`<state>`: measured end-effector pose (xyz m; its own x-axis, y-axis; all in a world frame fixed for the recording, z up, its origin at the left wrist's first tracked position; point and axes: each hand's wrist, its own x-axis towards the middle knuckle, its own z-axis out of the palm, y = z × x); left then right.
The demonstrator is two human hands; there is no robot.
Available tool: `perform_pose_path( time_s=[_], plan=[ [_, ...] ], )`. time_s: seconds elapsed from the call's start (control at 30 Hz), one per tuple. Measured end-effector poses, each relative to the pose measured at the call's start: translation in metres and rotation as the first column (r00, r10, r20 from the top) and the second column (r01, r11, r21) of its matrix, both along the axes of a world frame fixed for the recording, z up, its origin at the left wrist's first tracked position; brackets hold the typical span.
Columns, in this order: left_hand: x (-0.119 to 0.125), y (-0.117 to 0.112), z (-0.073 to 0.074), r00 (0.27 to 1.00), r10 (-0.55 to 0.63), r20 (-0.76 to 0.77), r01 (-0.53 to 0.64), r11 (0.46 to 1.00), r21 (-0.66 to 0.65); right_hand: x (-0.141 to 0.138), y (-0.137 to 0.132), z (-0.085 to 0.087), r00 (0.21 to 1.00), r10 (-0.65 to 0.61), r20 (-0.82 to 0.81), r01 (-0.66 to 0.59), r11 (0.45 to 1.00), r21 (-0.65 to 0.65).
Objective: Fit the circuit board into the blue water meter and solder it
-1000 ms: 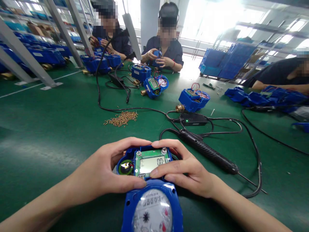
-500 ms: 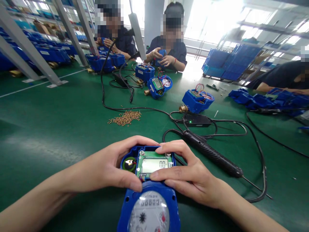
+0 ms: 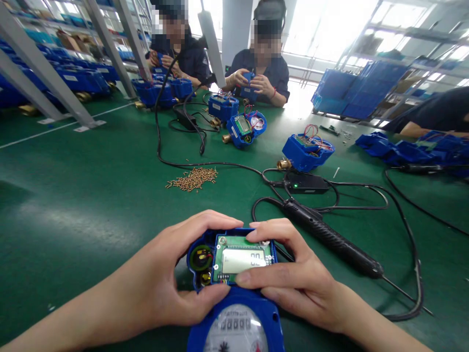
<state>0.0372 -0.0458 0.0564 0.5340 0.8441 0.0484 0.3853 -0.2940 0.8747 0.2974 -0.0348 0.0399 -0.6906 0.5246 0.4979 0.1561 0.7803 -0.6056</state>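
A blue water meter lies on the green table right in front of me, its dial at the bottom edge. In its open housing sits a green circuit board with an LCD. My left hand wraps round the housing's left side, thumb on the board's lower edge and fingers over the top. My right hand grips the right side, index finger on the board's upper right corner and thumb at its lower edge.
A black electric screwdriver with a looping cable lies to the right, near a black power adapter. A pile of brass screws lies ahead. Several open blue meters and co-workers' hands are at the far side.
The view has tilted and the meter sits lower in the picture. My right index finger has moved onto the board's upper right corner. Both hands keep their grip.
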Motion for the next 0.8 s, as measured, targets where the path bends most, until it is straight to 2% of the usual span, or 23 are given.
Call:
perform_pose_path(
  time_s=[0.1,0.23,0.37,0.53,0.8],
  plan=[
    [0.002,-0.001,-0.001,0.997,-0.006,-0.075,0.017,0.990,0.138,-0.002,0.000,-0.002,1.000,0.000,-0.021,0.000,1.000,-0.009],
    [0.008,0.004,0.003,0.988,-0.034,-0.153,0.066,0.974,0.215,-0.003,-0.001,0.000,1.000,-0.011,-0.011,0.010,0.999,-0.032],
    [0.010,0.006,0.008,0.981,-0.049,-0.188,0.082,0.982,0.171,-0.003,-0.003,0.004,0.999,-0.031,0.025,0.031,0.999,-0.016],
    [0.003,0.008,0.013,0.939,-0.148,-0.309,0.184,0.979,0.092,-0.003,-0.006,0.004,0.998,-0.059,0.030,0.058,0.998,0.017],
    [0.005,0.013,0.025,0.965,-0.157,-0.209,0.171,0.984,0.049,-0.004,-0.012,-0.001,0.995,-0.094,-0.015,0.094,0.995,0.016]
  ],
)
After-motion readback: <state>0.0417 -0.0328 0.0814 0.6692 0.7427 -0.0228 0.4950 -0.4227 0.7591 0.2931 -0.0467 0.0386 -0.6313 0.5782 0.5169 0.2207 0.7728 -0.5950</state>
